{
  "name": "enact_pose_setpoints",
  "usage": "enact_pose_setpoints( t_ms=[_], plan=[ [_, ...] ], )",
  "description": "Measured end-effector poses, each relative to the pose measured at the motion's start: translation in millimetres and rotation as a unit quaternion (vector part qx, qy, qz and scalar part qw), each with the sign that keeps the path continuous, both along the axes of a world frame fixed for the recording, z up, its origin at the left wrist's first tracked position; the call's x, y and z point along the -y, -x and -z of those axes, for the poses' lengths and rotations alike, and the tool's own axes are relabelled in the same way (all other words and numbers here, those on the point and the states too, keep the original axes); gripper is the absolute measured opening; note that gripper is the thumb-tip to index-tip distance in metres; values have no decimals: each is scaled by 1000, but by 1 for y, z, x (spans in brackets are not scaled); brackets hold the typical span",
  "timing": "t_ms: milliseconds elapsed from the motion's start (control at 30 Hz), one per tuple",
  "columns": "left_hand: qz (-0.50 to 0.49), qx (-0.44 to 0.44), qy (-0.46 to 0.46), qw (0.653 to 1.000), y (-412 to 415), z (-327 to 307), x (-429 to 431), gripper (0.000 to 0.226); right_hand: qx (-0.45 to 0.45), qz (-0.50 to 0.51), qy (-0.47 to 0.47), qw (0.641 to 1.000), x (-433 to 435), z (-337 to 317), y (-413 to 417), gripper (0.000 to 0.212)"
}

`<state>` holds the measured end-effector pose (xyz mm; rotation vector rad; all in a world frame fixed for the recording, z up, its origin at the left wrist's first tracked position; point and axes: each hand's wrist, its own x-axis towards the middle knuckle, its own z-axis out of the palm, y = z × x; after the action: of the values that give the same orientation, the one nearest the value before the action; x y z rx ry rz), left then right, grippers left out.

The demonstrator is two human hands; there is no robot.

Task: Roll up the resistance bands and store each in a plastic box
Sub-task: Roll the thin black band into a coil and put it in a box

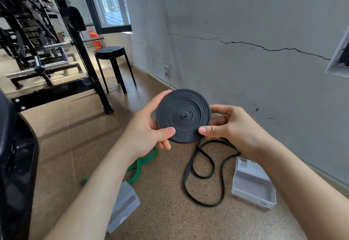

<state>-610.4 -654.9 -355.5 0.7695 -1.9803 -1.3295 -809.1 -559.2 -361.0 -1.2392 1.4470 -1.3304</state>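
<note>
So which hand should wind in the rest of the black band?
Probably the right hand. The loose tail leaves the black coil just under its thumb and lies on the floor on that side. The left hand holds the coil's other edge.

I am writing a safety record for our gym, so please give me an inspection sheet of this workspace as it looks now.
Surface: speckled brown floor.
Job's things: black resistance band mostly rolled into a flat coil, its loose tail looping on the floor; green resistance band unrolled on the floor; open plastic box at right, apparently empty; second plastic box under the left forearm.
Clutter: nothing seen.
Grippers: left hand and right hand both grip the coil's edge, thumbs on its face.
Cables: a white lead hangs from a wall socket.
Surroundings: black stool, weight rack, red fire extinguisher, cracked grey wall.
</note>
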Motion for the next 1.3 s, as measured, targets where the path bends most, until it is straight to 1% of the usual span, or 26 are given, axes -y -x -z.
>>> enact_pose_setpoints(
  t_ms=[100,233,267,333,400,467,567,667,767,900,1000,1133,1300],
  plan=[
    [-19,-18,-16,1000,-2,2,0,86,32,17,7,999,3,4,-5,51],
    [-85,-110,-32,990,4,5,-7,82,124,52,43,990,7,2,-10,42],
    [-89,-120,-33,988,7,5,-10,80,146,55,53,986,7,1,-11,39],
    [-76,-109,-28,991,14,6,-18,81,173,58,68,981,8,1,-14,37],
    [-69,-108,-36,991,21,9,-24,86,161,62,69,983,8,4,-15,40],
    [-80,-123,-41,988,22,11,-24,88,125,61,59,989,8,5,-16,42],
    [-91,-122,-24,988,19,8,-20,89,92,31,37,995,7,3,-14,51],
    [-88,-116,-13,989,17,3,-17,90,85,3,23,996,5,0,-8,60],
    [-79,-117,-15,990,14,0,-17,91,80,5,25,996,1,-4,2,53],
    [-74,-129,-27,989,11,0,-14,91,142,27,33,989,-3,-8,14,44],
    [-61,-124,-32,990,12,1,-16,90,140,54,38,988,-3,-7,12,37],
    [-53,-118,-29,991,12,-1,-16,91,117,107,61,985,-5,-7,11,40],
    [-50,-94,-9,994,12,-2,-14,91,95,105,64,988,-6,-9,10,44]
  ],
)
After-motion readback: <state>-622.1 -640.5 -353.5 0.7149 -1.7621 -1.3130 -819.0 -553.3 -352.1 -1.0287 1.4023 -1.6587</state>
